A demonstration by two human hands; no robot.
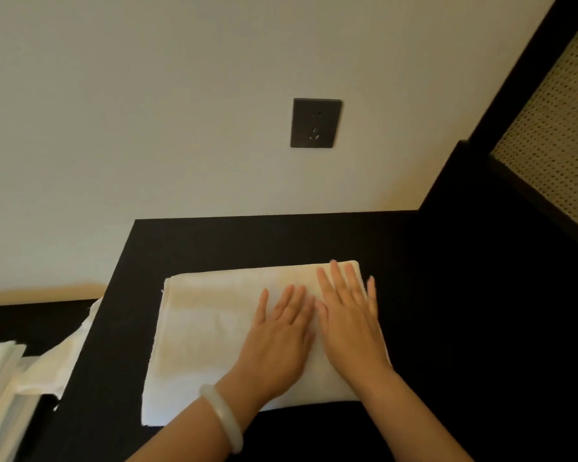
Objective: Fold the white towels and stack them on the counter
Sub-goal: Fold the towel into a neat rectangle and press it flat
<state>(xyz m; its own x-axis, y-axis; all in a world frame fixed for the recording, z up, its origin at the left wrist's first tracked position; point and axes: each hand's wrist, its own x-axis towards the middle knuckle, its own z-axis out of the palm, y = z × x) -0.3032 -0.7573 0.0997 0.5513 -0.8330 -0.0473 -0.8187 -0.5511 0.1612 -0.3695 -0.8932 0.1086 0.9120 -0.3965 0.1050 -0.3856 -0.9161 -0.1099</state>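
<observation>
Black surface (pixel 431 295) below wall socket (pixel 315 123); folded towel (pixel 211 328) lies flat on it. Left hand (pixel 281 341), right hand (pixel 347 321): fingers straight, pressing towel's right half, grasping nothing. Best smoothed outward, edges kept aligned. More towels (pixel 0 388) far left.

My left hand (pixel 281 335) and right hand (pixel 347 321) are bare, and so are both forearms down to the near edge. On my left wrist I wear a bangle (pixel 222 416). It is one thick, smooth, plain ring, rounded in section, milky white and faintly translucent, with a soft sheen.
</observation>
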